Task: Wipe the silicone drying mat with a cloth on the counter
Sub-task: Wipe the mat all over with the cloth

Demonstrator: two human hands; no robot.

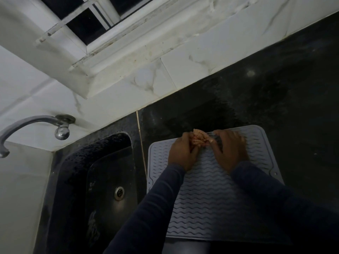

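A grey silicone drying mat (211,202) with wavy ridges lies flat on the black counter (275,99), just right of the sink. A small, bunched pinkish cloth (199,139) sits above the mat's far edge, between both hands. My left hand (182,153) grips its left side with curled fingers. My right hand (230,149) pinches its right side, slightly blurred. Most of the cloth is hidden by the fingers. Both arms wear dark blue sleeves.
A dark sink (110,184) with a metal drain (119,193) lies left of the mat. A curved metal tap (27,125) comes out of the tiled wall above it. A white window frame (95,33) is at the top.
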